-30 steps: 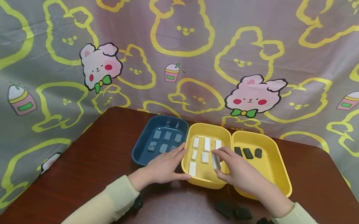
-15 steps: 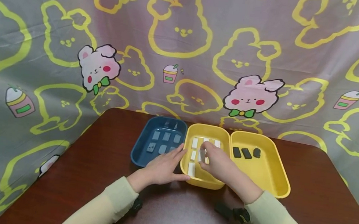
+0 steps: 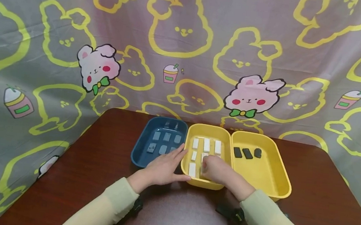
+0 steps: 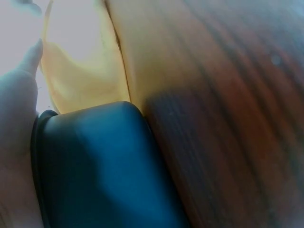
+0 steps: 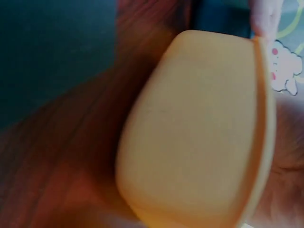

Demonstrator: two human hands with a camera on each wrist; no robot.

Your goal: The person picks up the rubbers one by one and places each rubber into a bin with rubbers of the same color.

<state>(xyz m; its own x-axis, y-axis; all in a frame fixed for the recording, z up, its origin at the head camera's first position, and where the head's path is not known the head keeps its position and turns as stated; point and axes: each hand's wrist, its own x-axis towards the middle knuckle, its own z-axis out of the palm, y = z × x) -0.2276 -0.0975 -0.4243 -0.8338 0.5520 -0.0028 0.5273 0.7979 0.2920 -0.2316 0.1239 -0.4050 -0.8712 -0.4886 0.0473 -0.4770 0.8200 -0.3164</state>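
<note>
My right hand [image 3: 216, 169] is down inside the middle yellow bin [image 3: 200, 183], its curled fingers pinching a white block near the front; the fingers hide most of that block. Around it lie several white blocks [image 3: 207, 145] in rows. My left hand [image 3: 165, 168] rests with straight fingers over the rim between the blue bin [image 3: 139, 154] and the middle bin, thumb at the front rim. In the left wrist view, the left hand [image 4: 19, 99] lies along the blue bin's edge. The right wrist view shows the right hand [image 5: 289, 175] beyond a yellow wall.
Several grey-looking blocks [image 3: 166, 137] lie in the blue bin. The right yellow bin [image 3: 280, 176] holds black pieces [image 3: 247, 153] in a row at the back. On the brown table [image 3: 168, 215], more black pieces [image 3: 224, 209] lie near my right sleeve. A patterned curtain [image 3: 187, 54] hangs behind.
My right hand has carried the white block left across the middle bin, then lowered toward its front, beside the front-left block. My left hand stays in place.
</note>
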